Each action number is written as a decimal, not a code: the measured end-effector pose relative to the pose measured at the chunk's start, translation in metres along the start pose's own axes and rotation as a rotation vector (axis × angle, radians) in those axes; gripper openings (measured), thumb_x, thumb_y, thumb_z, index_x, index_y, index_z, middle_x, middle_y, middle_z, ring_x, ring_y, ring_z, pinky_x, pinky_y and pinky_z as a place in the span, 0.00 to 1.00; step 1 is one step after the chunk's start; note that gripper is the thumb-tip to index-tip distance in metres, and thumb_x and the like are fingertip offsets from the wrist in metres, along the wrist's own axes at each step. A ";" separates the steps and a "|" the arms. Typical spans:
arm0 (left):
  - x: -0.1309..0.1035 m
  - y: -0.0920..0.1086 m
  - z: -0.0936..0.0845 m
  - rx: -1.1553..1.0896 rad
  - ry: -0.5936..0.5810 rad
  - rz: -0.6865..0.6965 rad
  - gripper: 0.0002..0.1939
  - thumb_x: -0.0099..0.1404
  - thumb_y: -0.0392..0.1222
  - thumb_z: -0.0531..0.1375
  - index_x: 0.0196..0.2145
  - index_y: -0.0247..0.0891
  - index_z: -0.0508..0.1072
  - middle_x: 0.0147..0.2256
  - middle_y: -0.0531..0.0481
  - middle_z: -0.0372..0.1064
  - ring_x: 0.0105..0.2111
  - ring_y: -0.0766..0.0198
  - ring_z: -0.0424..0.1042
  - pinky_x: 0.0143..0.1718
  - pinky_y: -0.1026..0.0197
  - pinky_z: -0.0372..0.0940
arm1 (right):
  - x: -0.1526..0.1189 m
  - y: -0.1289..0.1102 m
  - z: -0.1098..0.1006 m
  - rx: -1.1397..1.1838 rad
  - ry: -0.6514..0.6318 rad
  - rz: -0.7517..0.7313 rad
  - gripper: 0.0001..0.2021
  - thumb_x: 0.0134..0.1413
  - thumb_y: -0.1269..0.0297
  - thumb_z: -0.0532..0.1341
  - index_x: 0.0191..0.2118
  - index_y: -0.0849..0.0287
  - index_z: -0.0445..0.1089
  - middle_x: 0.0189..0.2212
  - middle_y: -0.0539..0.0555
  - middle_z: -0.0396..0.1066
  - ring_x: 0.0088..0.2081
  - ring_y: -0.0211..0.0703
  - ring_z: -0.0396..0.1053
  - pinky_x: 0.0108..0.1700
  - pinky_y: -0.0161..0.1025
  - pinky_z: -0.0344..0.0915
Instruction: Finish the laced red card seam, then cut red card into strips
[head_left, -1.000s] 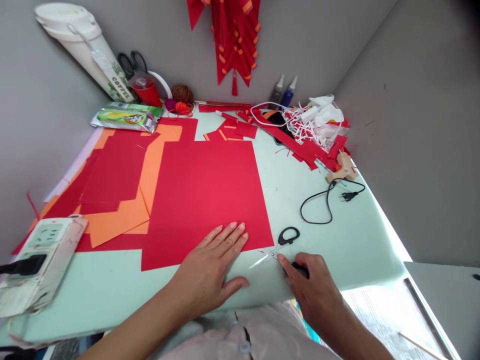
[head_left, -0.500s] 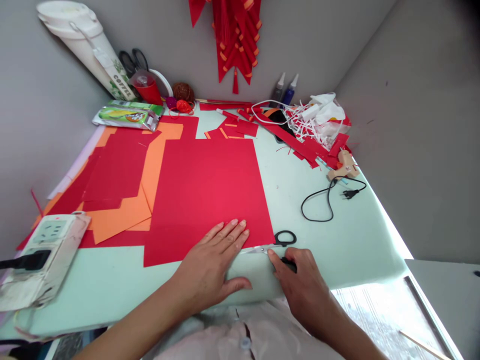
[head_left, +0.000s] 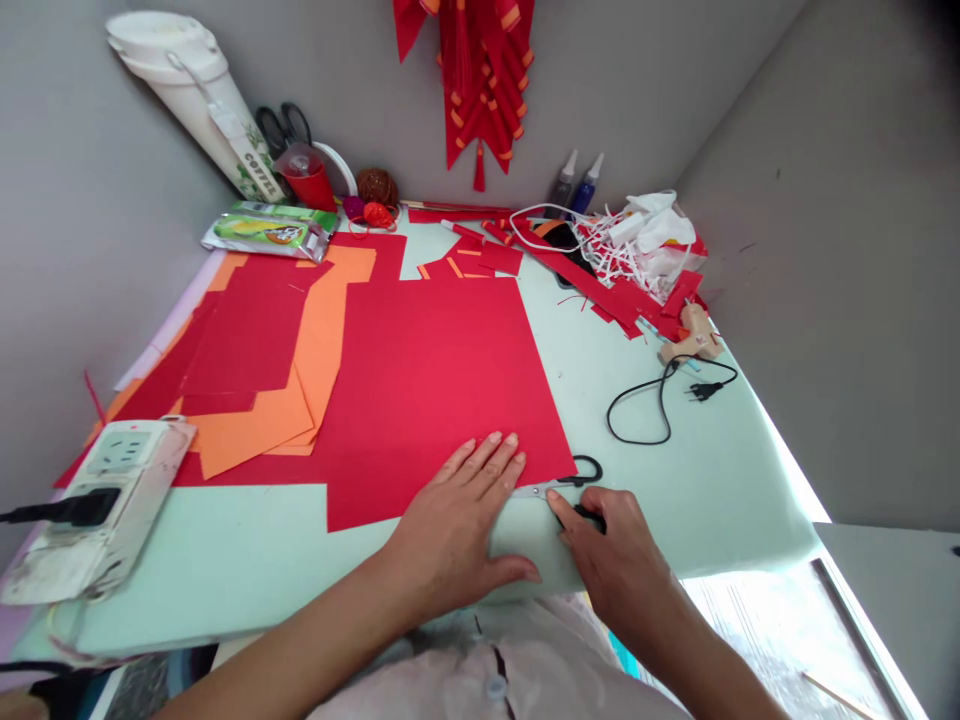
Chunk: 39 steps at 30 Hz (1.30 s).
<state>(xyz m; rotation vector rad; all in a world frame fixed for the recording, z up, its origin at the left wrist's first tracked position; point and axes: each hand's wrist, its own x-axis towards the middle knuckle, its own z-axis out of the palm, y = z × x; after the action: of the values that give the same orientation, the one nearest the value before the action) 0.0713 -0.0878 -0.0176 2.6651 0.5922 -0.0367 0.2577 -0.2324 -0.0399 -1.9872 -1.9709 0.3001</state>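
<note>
A large red paper sheet (head_left: 435,370) lies on the table in front of me. My left hand (head_left: 454,525) rests flat on its near edge, fingers stretched out and thumb spread. Just to the right, my right hand (head_left: 619,555) is closed around a black handle of the scissors (head_left: 537,491), thumb pressed near the pivot. The blades lie along the sheet's near edge beside my left fingertips, and the other handle loop sticks out past the sheet's right corner. The blade tips are hidden by my left hand.
Orange sheets (head_left: 247,435) and darker red paper (head_left: 240,330) overlap on the left, near a power strip (head_left: 101,560). On the right are a glue gun (head_left: 694,335) with its black cord (head_left: 637,385) and a heap of white paper strips (head_left: 626,250). A coffee bucket (head_left: 199,105) stands behind.
Both hands and the scissors have shifted slightly right, and the near edge of the red sheet has swung right with them. The camera view has shifted a little too.
</note>
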 end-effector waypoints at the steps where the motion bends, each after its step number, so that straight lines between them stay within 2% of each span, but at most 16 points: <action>1: 0.002 0.002 -0.001 -0.007 -0.009 -0.002 0.50 0.59 0.72 0.51 0.67 0.35 0.49 0.69 0.43 0.41 0.68 0.52 0.40 0.67 0.47 0.42 | 0.000 0.001 0.000 -0.002 -0.004 0.003 0.21 0.64 0.73 0.51 0.60 0.60 0.64 0.42 0.60 0.58 0.41 0.48 0.56 0.40 0.47 0.67; 4: -0.002 -0.001 -0.008 -0.004 -0.019 0.006 0.48 0.61 0.70 0.52 0.68 0.35 0.48 0.69 0.43 0.40 0.68 0.53 0.40 0.67 0.49 0.43 | 0.000 0.003 0.001 -0.004 -0.009 0.007 0.21 0.63 0.74 0.51 0.60 0.60 0.64 0.42 0.61 0.57 0.42 0.49 0.56 0.40 0.48 0.67; 7: -0.014 -0.014 -0.014 0.042 0.014 0.019 0.45 0.63 0.68 0.50 0.68 0.37 0.47 0.69 0.44 0.42 0.68 0.53 0.41 0.67 0.48 0.42 | -0.001 0.004 0.002 0.002 -0.024 0.018 0.23 0.61 0.76 0.50 0.61 0.60 0.63 0.43 0.62 0.58 0.42 0.50 0.57 0.40 0.47 0.67; 12: -0.028 -0.032 -0.010 0.128 0.044 0.008 0.46 0.64 0.69 0.48 0.69 0.38 0.44 0.69 0.45 0.43 0.68 0.53 0.41 0.67 0.49 0.40 | 0.000 0.006 0.003 0.000 -0.025 0.015 0.25 0.60 0.77 0.50 0.62 0.57 0.62 0.43 0.62 0.59 0.41 0.49 0.58 0.40 0.46 0.67; 19: -0.028 -0.032 -0.007 0.126 0.048 0.014 0.46 0.64 0.70 0.47 0.69 0.39 0.42 0.69 0.46 0.42 0.68 0.54 0.41 0.67 0.50 0.39 | -0.010 0.001 0.004 -0.110 0.011 -0.047 0.25 0.60 0.79 0.49 0.61 0.60 0.63 0.42 0.62 0.61 0.40 0.48 0.58 0.38 0.44 0.66; 29: -0.027 -0.032 -0.007 0.088 0.054 0.011 0.46 0.63 0.70 0.47 0.69 0.39 0.43 0.69 0.45 0.42 0.68 0.54 0.42 0.67 0.50 0.39 | -0.004 -0.016 0.002 -0.169 0.037 -0.086 0.21 0.60 0.77 0.50 0.57 0.63 0.66 0.40 0.62 0.62 0.39 0.48 0.59 0.37 0.44 0.66; 36: -0.028 -0.032 -0.008 0.094 0.025 0.001 0.46 0.63 0.71 0.46 0.69 0.38 0.44 0.69 0.45 0.40 0.68 0.55 0.40 0.67 0.51 0.37 | 0.000 -0.024 0.007 -0.224 0.027 -0.148 0.25 0.55 0.80 0.49 0.59 0.63 0.63 0.40 0.62 0.62 0.38 0.49 0.59 0.36 0.44 0.65; 39: -0.028 -0.031 -0.009 0.089 0.023 0.001 0.46 0.63 0.70 0.47 0.69 0.38 0.44 0.69 0.45 0.40 0.68 0.54 0.40 0.67 0.51 0.37 | -0.002 -0.025 0.010 -0.233 0.049 -0.163 0.25 0.54 0.79 0.51 0.58 0.62 0.63 0.39 0.61 0.62 0.37 0.49 0.59 0.32 0.40 0.63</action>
<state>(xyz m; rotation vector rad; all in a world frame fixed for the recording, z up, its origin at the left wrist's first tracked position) 0.0328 -0.0695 -0.0180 2.7556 0.6099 -0.0334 0.2310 -0.2334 -0.0400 -1.9291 -2.2049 -0.0182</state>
